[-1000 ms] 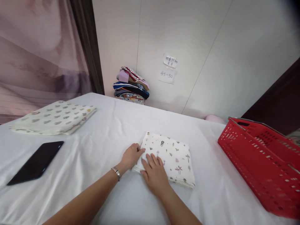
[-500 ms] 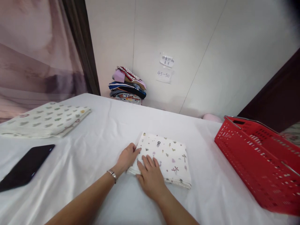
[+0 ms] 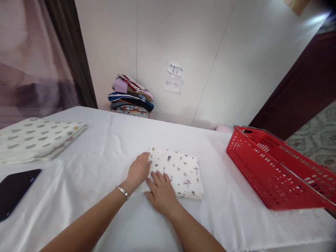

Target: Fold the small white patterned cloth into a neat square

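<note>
A folded white cloth (image 3: 183, 171) printed with small palms, plants and dots lies flat on the white-covered table. At its left edge is my left hand (image 3: 138, 169), thumb against the top layer and the other fingers closed around the border; their tips are partly hidden. My right hand (image 3: 162, 196) rests palm down on the near left part of the cloth, fingers stretched out and slightly apart. A silver-coloured band sits on my left wrist.
Another folded cloth (image 3: 39, 138) with leaf-like prints lies at the left, and a dark phone-like slab (image 3: 17, 190) nearer me. On the right stands a red perforated basket (image 3: 265, 171) with metal handles. Folded fabrics (image 3: 131, 96) are piled behind the table, against the wall.
The view has turned to the right, so things sit further left in it. My left hand has shifted slightly up along the cloth's left edge; my right hand stays flat on the cloth.
</note>
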Available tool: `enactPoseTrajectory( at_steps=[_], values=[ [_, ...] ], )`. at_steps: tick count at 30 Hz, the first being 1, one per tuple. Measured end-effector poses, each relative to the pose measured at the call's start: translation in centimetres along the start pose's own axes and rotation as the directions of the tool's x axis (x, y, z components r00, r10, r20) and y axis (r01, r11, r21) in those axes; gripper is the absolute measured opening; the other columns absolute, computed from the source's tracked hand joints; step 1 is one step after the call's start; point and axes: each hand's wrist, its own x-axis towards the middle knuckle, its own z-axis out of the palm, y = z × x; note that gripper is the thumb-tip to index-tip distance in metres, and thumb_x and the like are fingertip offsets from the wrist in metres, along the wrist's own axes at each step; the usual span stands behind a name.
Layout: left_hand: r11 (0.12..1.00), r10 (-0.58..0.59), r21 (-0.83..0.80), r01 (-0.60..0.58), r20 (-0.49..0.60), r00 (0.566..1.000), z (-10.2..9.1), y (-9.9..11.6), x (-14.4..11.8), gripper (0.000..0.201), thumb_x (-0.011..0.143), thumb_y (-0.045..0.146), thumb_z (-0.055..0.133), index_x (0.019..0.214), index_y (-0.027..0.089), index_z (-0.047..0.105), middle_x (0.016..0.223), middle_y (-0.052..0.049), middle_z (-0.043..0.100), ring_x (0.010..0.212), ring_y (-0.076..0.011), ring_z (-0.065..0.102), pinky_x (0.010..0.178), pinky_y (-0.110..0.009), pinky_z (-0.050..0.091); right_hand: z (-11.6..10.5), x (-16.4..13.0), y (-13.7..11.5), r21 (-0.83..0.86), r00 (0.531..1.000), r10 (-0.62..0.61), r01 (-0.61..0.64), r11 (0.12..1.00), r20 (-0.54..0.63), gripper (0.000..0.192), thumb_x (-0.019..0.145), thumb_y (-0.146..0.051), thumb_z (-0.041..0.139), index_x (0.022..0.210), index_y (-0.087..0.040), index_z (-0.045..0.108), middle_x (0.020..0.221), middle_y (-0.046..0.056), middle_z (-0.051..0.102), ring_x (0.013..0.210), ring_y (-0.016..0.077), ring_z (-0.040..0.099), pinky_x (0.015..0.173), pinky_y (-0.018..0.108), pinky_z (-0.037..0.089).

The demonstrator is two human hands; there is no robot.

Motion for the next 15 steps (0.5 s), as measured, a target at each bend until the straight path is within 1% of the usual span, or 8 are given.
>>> enactPoseTrajectory(
  at_steps=[2, 4, 6, 7, 10, 12, 13, 15],
  values=[
    [0.984, 0.173, -0.044, -0.172, 0.015, 0.985, 0.6, 0.3, -0.2, 0.04, 0.089, 0.028, 0.039, 0.125, 0.015, 0.049, 0.139, -0.012, 0.044, 0.13, -0.0232, 0.037, 0.106, -0.035, 0.03, -0.1, 0.0, 0.0, 0.0, 1.0, -0.003, 0.003, 1.0, -0.003, 0.048, 0.093, -0.044, 0.038, 0.136, -0.023, 0.038, 0.143, 0.008, 0.039, 0.135, 0.0258, 0.027, 0.109, 0.049, 0.022],
    [0.968, 0.244, -0.087, -0.234, 0.133, 0.961, 1.5, 0.2, -0.4, 0.042, 0.09, 0.034, 0.037, 0.127, 0.017, 0.05, 0.143, -0.01, 0.041, 0.135, -0.0228, 0.029, 0.11, -0.038, 0.023, -0.3, -0.1, -0.1, -0.01, 1.0, -0.018, 0.018, 1.0, -0.001, 0.048, 0.092, -0.043, 0.042, 0.135, -0.021, 0.04, 0.141, 0.01, 0.042, 0.135, 0.0259, 0.025, 0.109, 0.049, 0.021],
    [0.974, 0.223, -0.094, -0.207, 0.227, 0.948, 2.3, -0.2, -0.6, 0.044, 0.091, 0.037, 0.035, 0.129, 0.019, 0.049, 0.144, -0.008, 0.039, 0.137, -0.0229, 0.025, 0.111, -0.042, 0.021, -0.8, -0.2, -0.2, -0.013, 0.999, -0.039, 0.039, 0.999, 0.003, 0.048, 0.09, -0.042, 0.045, 0.132, -0.018, 0.042, 0.139, 0.012, 0.043, 0.135, 0.0261, 0.025, 0.108, 0.048, 0.023],
    [0.976, 0.213, -0.089, -0.197, 0.242, 0.947, 2.6, -0.4, -0.7, 0.045, 0.091, 0.037, 0.035, 0.13, 0.02, 0.048, 0.145, -0.008, 0.037, 0.138, -0.0227, 0.023, 0.111, -0.043, 0.02, -1.2, -0.3, -0.2, -0.001, 0.999, -0.05, 0.05, 0.999, 0.015, 0.046, 0.089, -0.041, 0.047, 0.129, -0.017, 0.046, 0.136, 0.013, 0.046, 0.132, 0.0257, 0.029, 0.107, 0.045, 0.026],
    [0.974, 0.226, -0.049, -0.22, 0.22, 0.949, 2.8, -0.8, -0.9, 0.046, 0.091, 0.037, 0.036, 0.133, 0.021, 0.045, 0.146, -0.007, 0.035, 0.138, -0.0229, 0.022, 0.111, -0.047, 0.015, -3.0, -0.3, 0.2, 0.09, 0.993, -0.08, 0.072, 0.993, 0.087, 0.025, 0.089, -0.035, 0.047, 0.106, -0.019, 0.059, 0.112, 0.006, 0.061, 0.111, 0.0197, 0.051, 0.095, 0.035, 0.038],
    [0.971, 0.235, -0.014, -0.238, 0.219, 0.947, 2.7, -0.8, -1.1, 0.047, 0.091, 0.038, 0.035, 0.135, 0.021, 0.044, 0.147, -0.007, 0.034, 0.138, -0.0234, 0.022, 0.111, -0.05, 0.015, -4.3, -0.1, 1.2, 0.135, 0.995, -0.057, 0.046, 0.99, 0.078, 0.02, 0.09, -0.029, 0.044, 0.099, -0.021, 0.061, 0.104, 0.003, 0.064, 0.102, 0.0168, 0.055, 0.092, 0.032, 0.04],
    [0.971, 0.235, 0.001, -0.241, 0.22, 0.947, 2.7, -0.7, -1.1, 0.048, 0.091, 0.039, 0.034, 0.135, 0.021, 0.043, 0.147, -0.007, 0.034, 0.138, -0.0236, 0.023, 0.111, -0.05, 0.015, -4.8, 0.2, 2.1, 0.134, 0.999, -0.02, 0.014, 0.991, 0.041, 0.022, 0.091, -0.027, 0.042, 0.102, -0.02, 0.06, 0.109, 0.004, 0.063, 0.106, 0.017, 0.054, 0.094, 0.032, 0.038],
    [0.969, 0.238, 0.015, -0.247, 0.224, 0.945, 2.6, -0.6, -1.1, 0.05, 0.092, 0.043, 0.032, 0.136, 0.021, 0.042, 0.147, -0.007, 0.034, 0.138, -0.0238, 0.022, 0.11, -0.051, 0.016, -5.6, 0.7, 4.5, 0.098, 0.993, 0.101, -0.096, 0.991, -0.054, 0.032, 0.091, -0.03, 0.042, 0.118, -0.018, 0.055, 0.131, 0.009, 0.052, 0.124, 0.0213, 0.042, 0.103, 0.037, 0.03]
  ],
)
